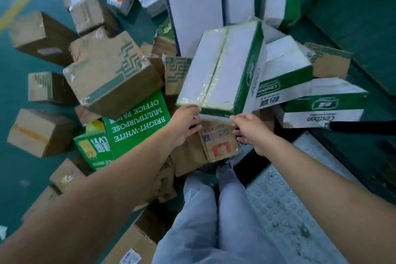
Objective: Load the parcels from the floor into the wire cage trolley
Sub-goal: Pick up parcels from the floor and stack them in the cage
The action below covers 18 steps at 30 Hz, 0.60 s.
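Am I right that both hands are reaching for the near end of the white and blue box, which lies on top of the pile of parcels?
Not quite: the head view shows the box is white and green, not blue. The left hand and right hand do reach its near end atop the pile.

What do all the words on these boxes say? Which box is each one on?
"BRIGHT-WHITE MULTIPURPOSE OFFICE PAPER", upside down: green box
"Cestbon": white-and-green box
"Cestbon": lower white-and-green box
Small print and symbols on the brown box between the left hand and right hand: too blurred.
Other labels: too blurred.
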Tool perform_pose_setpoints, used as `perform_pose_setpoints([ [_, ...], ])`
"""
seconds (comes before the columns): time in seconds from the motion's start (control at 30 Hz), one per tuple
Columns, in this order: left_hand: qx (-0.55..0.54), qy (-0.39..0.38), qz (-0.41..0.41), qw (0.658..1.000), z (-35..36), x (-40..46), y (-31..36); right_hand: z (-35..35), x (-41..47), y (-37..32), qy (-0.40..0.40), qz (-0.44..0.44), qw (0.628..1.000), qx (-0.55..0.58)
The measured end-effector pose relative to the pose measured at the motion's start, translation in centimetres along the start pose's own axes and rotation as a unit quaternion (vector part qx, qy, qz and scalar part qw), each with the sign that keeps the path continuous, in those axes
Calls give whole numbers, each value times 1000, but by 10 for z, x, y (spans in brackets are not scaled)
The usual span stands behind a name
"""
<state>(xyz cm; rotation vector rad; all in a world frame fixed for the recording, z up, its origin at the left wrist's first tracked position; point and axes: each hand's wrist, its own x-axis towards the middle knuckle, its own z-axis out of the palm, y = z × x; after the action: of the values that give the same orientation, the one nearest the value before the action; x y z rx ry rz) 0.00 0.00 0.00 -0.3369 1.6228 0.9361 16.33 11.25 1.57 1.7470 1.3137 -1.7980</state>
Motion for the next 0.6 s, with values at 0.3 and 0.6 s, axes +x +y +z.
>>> perform_pose_setpoints([
  [0.3, -49, 135, 20, 989, -21, 111, -7, 22, 96, -2, 126, -58, 987, -83],
  [0.6, 5, 137, -36, 990, -23, 134, -20, 19, 113, 24, 88, -46, 993, -69],
])
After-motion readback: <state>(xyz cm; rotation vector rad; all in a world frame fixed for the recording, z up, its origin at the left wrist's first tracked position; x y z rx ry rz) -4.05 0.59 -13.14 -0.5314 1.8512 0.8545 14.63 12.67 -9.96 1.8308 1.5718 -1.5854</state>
